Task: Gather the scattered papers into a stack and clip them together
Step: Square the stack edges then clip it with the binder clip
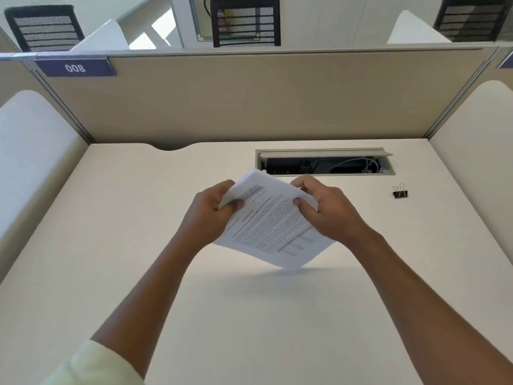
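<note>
Head view: a person's two bare hands work above a pale desk [138, 273].
Partition label [75, 68]: purple plate at upper left; it reads "008" turned upside down.
Paper stack [273, 226]: white printed sheets gathered together, held tilted in the air above the desk centre; the text is too blurred to read.
Left hand [213, 215]: closed on the stack's left edge, thumb on top.
Right hand [329, 211]: closed on the stack's right edge, thumb on top.
Binder clip [400, 192]: black with wire handles, lying on the desk well to the right of the hands, untouched.
Cable tray [324, 162]: open recess just behind the stack, with cables inside.
</note>
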Available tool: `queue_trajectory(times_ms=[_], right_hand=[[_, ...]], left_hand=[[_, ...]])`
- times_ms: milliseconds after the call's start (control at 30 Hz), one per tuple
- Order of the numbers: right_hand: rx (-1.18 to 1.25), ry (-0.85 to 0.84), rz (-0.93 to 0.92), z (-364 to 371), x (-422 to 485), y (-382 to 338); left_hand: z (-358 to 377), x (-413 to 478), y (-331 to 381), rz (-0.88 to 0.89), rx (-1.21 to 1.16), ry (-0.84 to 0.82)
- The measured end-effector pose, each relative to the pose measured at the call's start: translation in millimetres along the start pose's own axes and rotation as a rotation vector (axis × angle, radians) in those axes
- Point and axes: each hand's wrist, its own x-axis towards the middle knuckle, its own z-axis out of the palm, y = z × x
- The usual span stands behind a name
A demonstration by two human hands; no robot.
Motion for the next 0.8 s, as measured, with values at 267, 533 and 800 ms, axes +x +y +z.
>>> queue_trajectory(times_ms=[267, 533, 800], right_hand=[[0.785, 0.390, 0.569, 43, -42, 72], [0.970, 0.134, 0.521, 61, -40, 79], [0.985, -0.040, 0.576, 92, -35, 69]], left_hand=[[0, -23, -65, -0.250, -0.734, 0.113], [7, -29, -95, -0.267, -0.814, 0.028], [-20, -25, -39, -0.108, -0.544, -0.085]])
